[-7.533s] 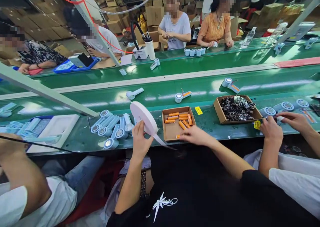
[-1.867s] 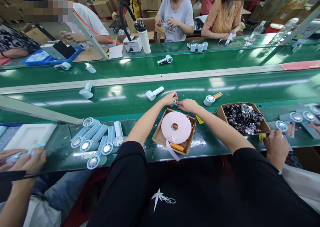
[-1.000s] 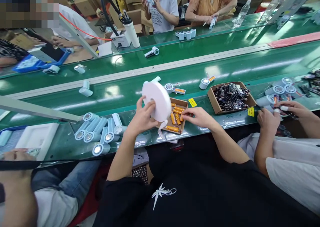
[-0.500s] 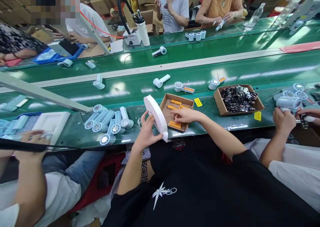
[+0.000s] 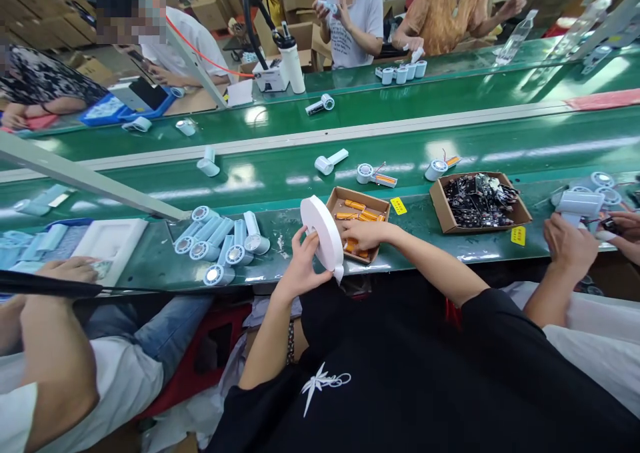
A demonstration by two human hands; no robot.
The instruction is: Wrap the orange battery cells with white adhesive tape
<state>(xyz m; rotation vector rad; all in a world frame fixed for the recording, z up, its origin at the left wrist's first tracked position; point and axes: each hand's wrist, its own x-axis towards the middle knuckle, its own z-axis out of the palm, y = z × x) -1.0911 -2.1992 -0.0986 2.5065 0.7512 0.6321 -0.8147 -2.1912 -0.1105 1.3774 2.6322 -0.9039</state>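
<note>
My left hand (image 5: 306,266) grips a white roll of tape (image 5: 323,233), fingers at its core and thumb by the lower rim. The roll stands on edge, tilted, with a loose tape end at the bottom. My right hand (image 5: 364,233) reaches over a small cardboard box (image 5: 370,258) of orange cylindrical batteries (image 5: 367,215). Its fingers stretch left toward the roll and down among the batteries. The roll's edge partly hides the fingertips, and I see nothing held in them.
Several light-blue handheld fan bodies (image 5: 219,275) lie left of the roll. A cardboard box of dark circuit boards (image 5: 480,200) stands to the right. Fan parts (image 5: 376,174) lie on the green conveyor (image 5: 270,160). Co-workers' hands (image 5: 570,243) are close on both sides.
My left hand and the tape roll have shifted slightly right, nearer the battery box. My right hand has lowered a little into the box. Across the belt, a co-worker's hand has lifted away.
</note>
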